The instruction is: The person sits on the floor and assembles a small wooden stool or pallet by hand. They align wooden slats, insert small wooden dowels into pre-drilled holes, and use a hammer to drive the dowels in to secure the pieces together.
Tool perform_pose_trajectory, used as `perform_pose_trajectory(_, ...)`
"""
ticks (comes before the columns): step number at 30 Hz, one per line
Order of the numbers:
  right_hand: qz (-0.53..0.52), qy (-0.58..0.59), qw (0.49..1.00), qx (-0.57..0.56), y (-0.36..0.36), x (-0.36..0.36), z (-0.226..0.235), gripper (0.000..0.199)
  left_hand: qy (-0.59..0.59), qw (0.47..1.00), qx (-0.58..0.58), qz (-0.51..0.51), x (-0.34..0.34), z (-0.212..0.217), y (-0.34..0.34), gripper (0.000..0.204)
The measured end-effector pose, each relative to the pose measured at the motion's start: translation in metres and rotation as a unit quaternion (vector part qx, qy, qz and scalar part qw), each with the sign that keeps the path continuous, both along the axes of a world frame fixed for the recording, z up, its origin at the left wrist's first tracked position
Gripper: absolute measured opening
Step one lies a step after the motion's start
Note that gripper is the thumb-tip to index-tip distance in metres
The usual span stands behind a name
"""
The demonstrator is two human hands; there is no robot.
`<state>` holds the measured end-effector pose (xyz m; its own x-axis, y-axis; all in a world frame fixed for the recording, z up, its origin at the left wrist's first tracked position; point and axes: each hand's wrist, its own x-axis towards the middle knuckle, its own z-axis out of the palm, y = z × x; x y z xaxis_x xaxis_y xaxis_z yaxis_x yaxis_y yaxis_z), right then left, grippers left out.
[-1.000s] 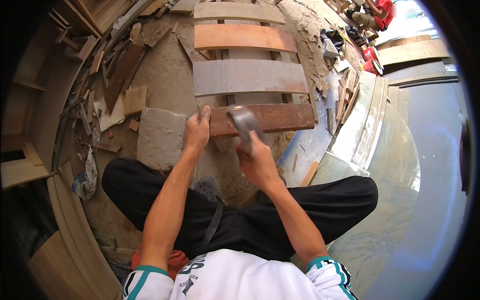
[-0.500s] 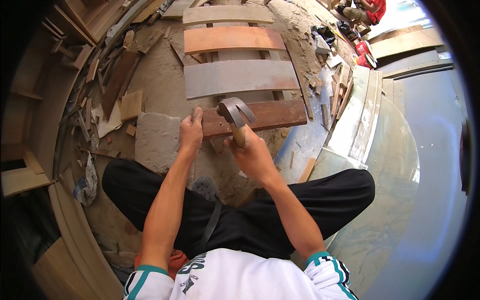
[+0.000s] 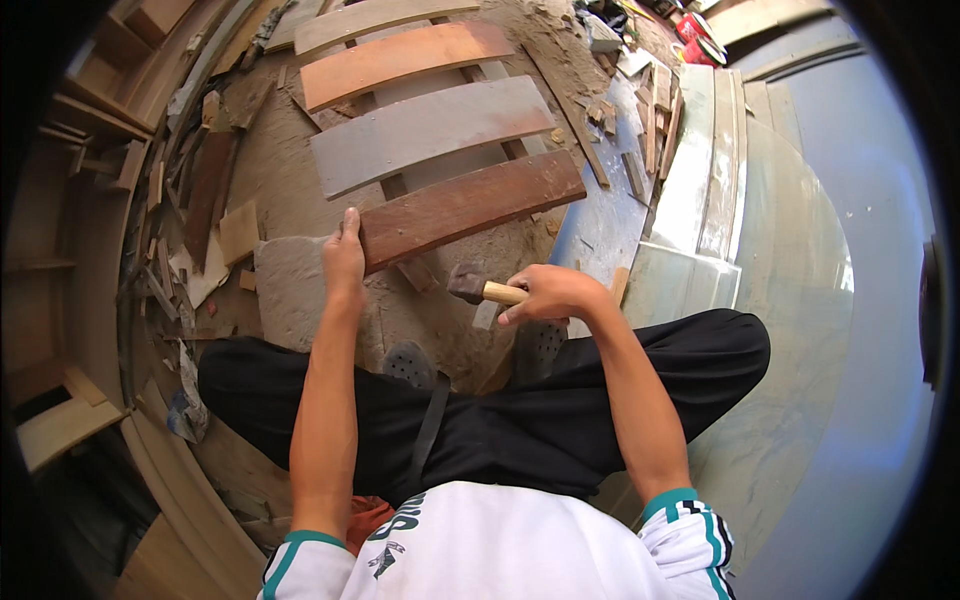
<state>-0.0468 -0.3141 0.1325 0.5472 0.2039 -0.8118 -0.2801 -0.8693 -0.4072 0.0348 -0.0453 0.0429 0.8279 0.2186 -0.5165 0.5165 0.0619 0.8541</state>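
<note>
A dark reddish-brown board is the nearest slat of a ladder-like wooden piece on the ground. My left hand is closed on its left end, thumb on top. My right hand grips the wooden handle of a hammer, whose metal head is apart from the board, just below its near edge. Beyond the brown board lie a grey slat, an orange slat and a pale slat, all across two narrow rails.
A flat stone block sits by my left hand. Wood scraps litter the left side beside wooden shelving. On the right are glass sheets, pale planks and red cans. My sandals rest below the board.
The hammer has come off the brown board's top, down toward me and to the right, its head turned leftward. My left hand keeps its end of the board. The view has shifted and tilted.
</note>
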Motion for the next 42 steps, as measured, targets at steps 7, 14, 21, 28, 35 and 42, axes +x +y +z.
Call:
perform_pose_trajectory(7,0.082,-0.253,0.938,-0.224,-0.034,-0.036,-0.19,0.021,0.01,1.0,-0.002,0.005,0.001,0.014,-0.013,0.059)
perform_pose_trajectory(14,-0.019,-0.281,0.907,-0.314,-0.027,-0.046,-0.219,0.031,0.017,1.0,0.001,0.001,0.004,0.004,-0.01,0.063)
perform_pose_trajectory(21,-0.2,-0.507,0.833,0.091,0.083,0.0,-0.162,0.043,0.015,1.0,0.02,0.006,0.003,0.01,-0.013,0.063)
perform_pose_trajectory(28,-0.33,-0.529,0.746,0.235,0.137,0.02,-0.184,0.032,0.011,0.999,0.046,0.022,0.003,0.014,-0.018,0.063)
perform_pose_trajectory(35,-0.412,-0.565,0.644,0.311,0.159,0.031,-0.203,0.032,0.013,0.999,0.04,0.019,0.001,0.013,-0.018,0.064)
perform_pose_trajectory(42,-0.432,-0.524,0.652,0.335,0.172,0.034,-0.206,0.032,0.019,0.999,0.01,0.024,0.002,0.008,-0.011,0.061)
